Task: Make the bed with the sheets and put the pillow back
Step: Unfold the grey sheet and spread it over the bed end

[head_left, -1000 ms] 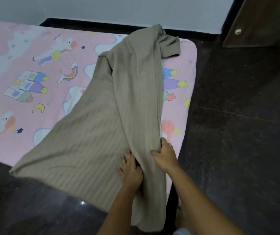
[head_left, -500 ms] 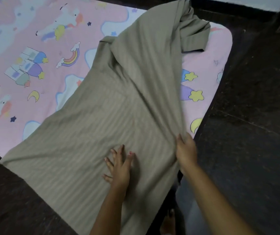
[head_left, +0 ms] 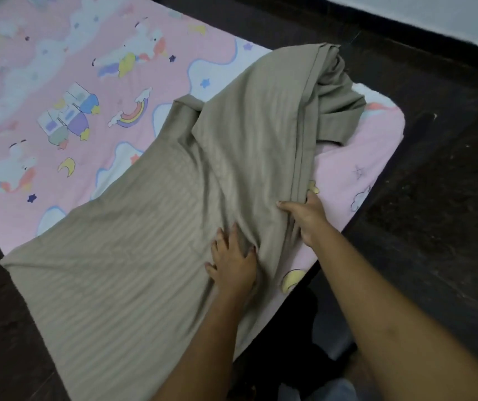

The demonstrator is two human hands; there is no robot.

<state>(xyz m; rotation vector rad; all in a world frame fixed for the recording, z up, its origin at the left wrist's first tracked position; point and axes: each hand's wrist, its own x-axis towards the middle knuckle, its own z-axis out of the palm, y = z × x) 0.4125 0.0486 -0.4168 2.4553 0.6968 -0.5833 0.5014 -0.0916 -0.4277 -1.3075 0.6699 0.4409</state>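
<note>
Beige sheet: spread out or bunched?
Partly spread. The beige sheet lies flat at the near left, but is bunched at the far corner and creased where the right hand grips it.

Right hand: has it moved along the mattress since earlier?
Yes. Gripping the sheet, the right hand moved up the mattress toward the half-hidden yellow print.

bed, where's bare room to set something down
Widest free patch: the pink sheet left of the tan sheet, around the rainbow. A narrow pink strip lies between the tan sheet and the floor. Crowded: the near end under the left hand and right hand.
</note>
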